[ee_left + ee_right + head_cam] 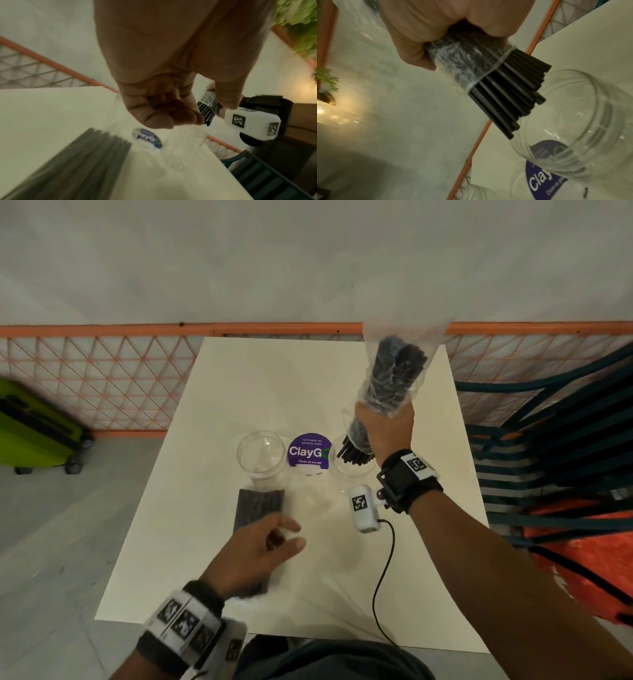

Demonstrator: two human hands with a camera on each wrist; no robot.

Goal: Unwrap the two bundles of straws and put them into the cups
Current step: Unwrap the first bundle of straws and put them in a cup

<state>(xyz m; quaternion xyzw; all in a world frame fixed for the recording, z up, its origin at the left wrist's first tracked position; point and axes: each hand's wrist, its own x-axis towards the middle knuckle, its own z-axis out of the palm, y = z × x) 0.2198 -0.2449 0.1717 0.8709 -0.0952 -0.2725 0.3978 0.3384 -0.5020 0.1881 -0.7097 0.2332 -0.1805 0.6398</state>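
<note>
My right hand (383, 422) grips a bundle of black straws (394, 371) through its loose clear wrapper and holds it upright. The bare lower ends of the straws (505, 94) stick out of the wrapper and dip into the right clear cup (356, 474) (590, 121). The left clear cup (262, 453) holds nothing. A second wrapped bundle (260, 505) (77, 162) lies flat on the white table (274, 388) in front of that cup. Above its near end is my left hand (270, 542) (163, 108), blurred, its fingers loosely curled and holding nothing.
A purple ClayGo sticker (310, 451) lies between the cups. An orange lattice fence (102, 378) runs behind the table. Dark slatted chairs (548, 457) crowd the right side, and a green suitcase (34, 429) stands on the floor at left. A black cable (383, 577) trails from my right wrist.
</note>
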